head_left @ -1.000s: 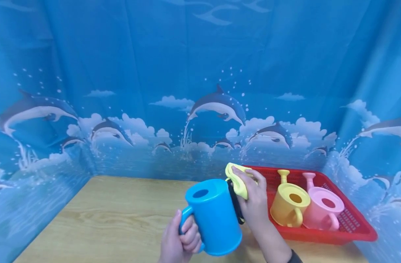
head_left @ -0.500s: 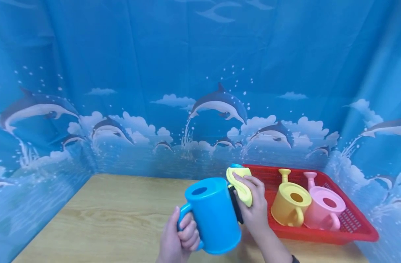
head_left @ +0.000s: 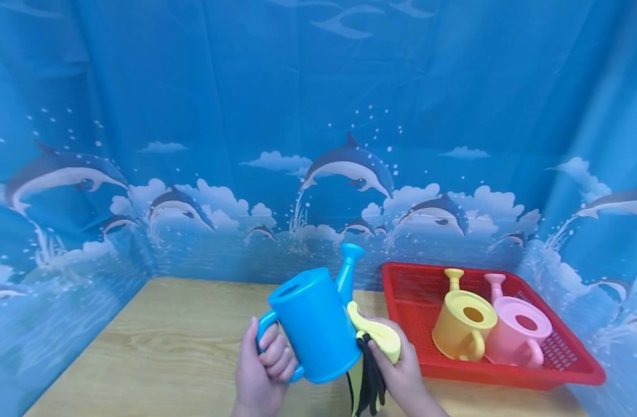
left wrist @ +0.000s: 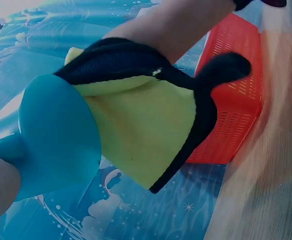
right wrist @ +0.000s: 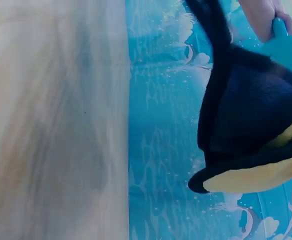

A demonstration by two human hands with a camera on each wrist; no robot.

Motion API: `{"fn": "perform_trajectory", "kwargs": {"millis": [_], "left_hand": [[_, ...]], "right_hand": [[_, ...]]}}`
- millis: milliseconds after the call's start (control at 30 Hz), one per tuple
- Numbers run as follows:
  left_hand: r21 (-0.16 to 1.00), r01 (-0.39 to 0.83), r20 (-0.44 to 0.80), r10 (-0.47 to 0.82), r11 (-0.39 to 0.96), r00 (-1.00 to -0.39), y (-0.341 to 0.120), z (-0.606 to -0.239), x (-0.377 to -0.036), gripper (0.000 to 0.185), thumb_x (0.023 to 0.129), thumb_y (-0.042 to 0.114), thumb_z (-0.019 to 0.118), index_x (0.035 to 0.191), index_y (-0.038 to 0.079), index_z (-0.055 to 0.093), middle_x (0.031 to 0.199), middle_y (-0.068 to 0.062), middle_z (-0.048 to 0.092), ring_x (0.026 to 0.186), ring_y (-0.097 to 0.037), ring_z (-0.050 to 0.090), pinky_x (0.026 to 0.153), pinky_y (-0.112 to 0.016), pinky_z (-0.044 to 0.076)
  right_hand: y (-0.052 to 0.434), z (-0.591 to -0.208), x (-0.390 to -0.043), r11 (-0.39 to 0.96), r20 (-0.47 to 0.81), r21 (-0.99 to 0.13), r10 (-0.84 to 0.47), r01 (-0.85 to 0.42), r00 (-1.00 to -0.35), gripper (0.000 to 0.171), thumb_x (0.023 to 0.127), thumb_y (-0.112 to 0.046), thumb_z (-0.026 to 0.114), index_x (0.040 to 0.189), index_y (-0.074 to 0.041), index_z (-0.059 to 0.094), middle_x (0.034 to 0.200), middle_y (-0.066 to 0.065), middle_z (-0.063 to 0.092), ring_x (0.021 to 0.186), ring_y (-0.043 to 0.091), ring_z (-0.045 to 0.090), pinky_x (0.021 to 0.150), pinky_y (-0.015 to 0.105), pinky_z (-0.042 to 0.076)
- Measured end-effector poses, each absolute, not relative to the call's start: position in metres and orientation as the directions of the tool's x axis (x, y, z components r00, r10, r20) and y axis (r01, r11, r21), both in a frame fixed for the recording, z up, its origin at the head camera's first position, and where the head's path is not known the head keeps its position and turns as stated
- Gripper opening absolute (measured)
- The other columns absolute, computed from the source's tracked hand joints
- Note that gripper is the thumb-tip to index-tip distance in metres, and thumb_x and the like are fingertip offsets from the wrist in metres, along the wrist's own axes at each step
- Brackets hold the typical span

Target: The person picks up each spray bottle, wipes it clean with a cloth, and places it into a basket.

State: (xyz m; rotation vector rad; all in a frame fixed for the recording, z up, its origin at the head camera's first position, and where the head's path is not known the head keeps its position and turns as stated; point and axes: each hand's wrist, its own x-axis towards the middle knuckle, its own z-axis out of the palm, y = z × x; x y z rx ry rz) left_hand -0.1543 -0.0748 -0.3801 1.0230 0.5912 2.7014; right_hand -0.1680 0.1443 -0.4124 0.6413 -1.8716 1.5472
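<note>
A blue watering can [head_left: 318, 330] is held tilted above the table, its spout and round rose pointing up and away. My left hand [head_left: 266, 362] grips its handle with curled fingers. In my right hand [head_left: 401, 365] is a folded yellow cloth [head_left: 378, 337] with black edging, pressed against the can's right side below the spout; a loose part of it hangs down. The left wrist view shows the cloth [left wrist: 141, 125] spread beside the can's base [left wrist: 61, 135]. The right wrist view shows the cloth's dark side [right wrist: 256, 110], with the right fingers mostly hidden.
A red plastic basket [head_left: 412, 292] stands at the right on the wooden table [head_left: 156, 341]. Inside it lean a yellow watering can [head_left: 456, 333] and a pink watering can [head_left: 511, 336]. A blue dolphin-print curtain [head_left: 255, 116] hangs behind and at both sides.
My right hand and the cloth have moved down from the spout to the can's lower side, uncovering the spout. The left hand has shifted the can slightly left and up, tilting it more.
</note>
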Motion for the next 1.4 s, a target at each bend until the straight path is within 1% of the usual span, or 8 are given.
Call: {"fn": "perform_trajectory", "kwargs": {"millis": [133,233,400,533,700,867,1133,1400], "left_hand": [[0.415,-0.037,0.578,0.294,-0.909,-0.761,-0.078,-0.378,-0.156,0.047,0.107,0.040,0.013,0.069,0.018,0.029,0.056,0.007,0.017,0.045,-0.006,0.012,0.043,-0.020,0.004],[0.411,-0.056,0.589,0.312,-0.910,-0.745,-0.079,-0.378,-0.158,0.046,0.107,0.041,0.014,0.068,0.017,0.024,0.056,0.007,0.017,0.045,-0.006,0.012,0.043,-0.020,0.004],[0.430,-0.089,0.646,0.375,-0.899,-0.665,-0.073,-0.381,-0.159,0.046,0.107,0.042,0.016,0.069,0.015,0.013,0.056,0.007,0.017,0.045,-0.006,0.012,0.043,-0.020,0.005],[0.474,-0.098,0.622,0.412,-0.875,-0.666,-0.069,-0.385,-0.156,0.046,0.106,0.043,0.014,0.069,0.017,0.022,0.056,0.007,0.018,0.045,-0.007,0.013,0.043,-0.021,0.005],[0.547,-0.104,0.598,0.474,-0.831,-0.647,-0.063,-0.390,-0.157,0.046,0.107,0.039,0.008,0.074,0.022,0.035,0.057,0.006,0.019,0.046,-0.009,0.013,0.044,-0.025,0.006],[0.597,-0.037,0.603,0.479,-0.801,-0.638,-0.064,-0.393,-0.162,0.048,0.106,0.032,0.000,0.076,0.023,0.036,0.058,0.005,0.018,0.047,-0.010,0.013,0.044,-0.028,0.005],[0.792,0.082,0.462,0.505,-0.605,-0.729,-0.073,-0.392,-0.161,0.050,0.107,0.027,0.001,0.074,0.024,0.038,0.057,0.003,0.021,0.047,-0.016,0.016,0.046,-0.034,0.008],[0.923,0.254,0.343,0.319,-0.289,-0.884,-0.068,-0.388,-0.158,0.047,0.107,0.022,0.029,0.071,-0.009,0.024,0.056,0.011,0.033,0.047,-0.006,0.028,0.046,-0.014,0.028]], "right_hand": [[0.148,-0.414,-0.166,0.165,0.831,-0.529,-0.097,-0.833,-0.547,0.052,0.076,0.025,0.060,0.123,0.003,0.056,0.127,-0.007,0.063,0.120,0.004,0.055,0.100,0.014,0.040],[0.148,-0.413,-0.164,0.170,0.848,-0.499,-0.106,-0.850,-0.519,0.054,0.075,0.026,0.060,0.124,0.004,0.055,0.129,-0.006,0.062,0.122,0.005,0.054,0.102,0.015,0.039],[0.145,-0.407,-0.164,0.179,0.804,-0.586,0.005,-0.790,-0.595,0.043,0.082,0.022,0.055,0.123,0.006,0.054,0.126,-0.011,0.063,0.118,0.000,0.056,0.097,0.011,0.041],[0.146,-0.401,-0.168,0.241,0.731,-0.679,0.125,-0.694,-0.671,0.039,0.085,0.017,0.057,0.123,0.007,0.053,0.123,-0.018,0.063,0.116,-0.004,0.057,0.094,0.010,0.042],[0.156,-0.392,-0.172,0.275,0.565,-0.824,0.311,-0.496,-0.764,0.038,0.092,0.003,0.060,0.128,-0.001,0.052,0.117,-0.026,0.060,0.108,-0.007,0.055,0.089,0.008,0.044],[0.176,-0.383,-0.176,0.168,0.449,-0.892,0.446,-0.420,-0.774,0.034,0.095,-0.003,0.058,0.129,-0.008,0.053,0.108,-0.017,0.061,0.098,-0.002,0.058,0.082,0.009,0.048],[0.192,-0.379,-0.176,0.266,0.547,-0.836,0.472,-0.480,-0.691,0.036,0.093,0.002,0.059,0.127,-0.009,0.057,0.106,-0.022,0.062,0.097,-0.006,0.059,0.084,0.006,0.045],[0.200,-0.373,-0.175,0.230,0.540,-0.835,0.519,-0.500,-0.663,0.037,0.092,0.001,0.061,0.126,-0.011,0.057,0.107,-0.021,0.063,0.098,-0.007,0.059,0.084,0.005,0.044]]}}
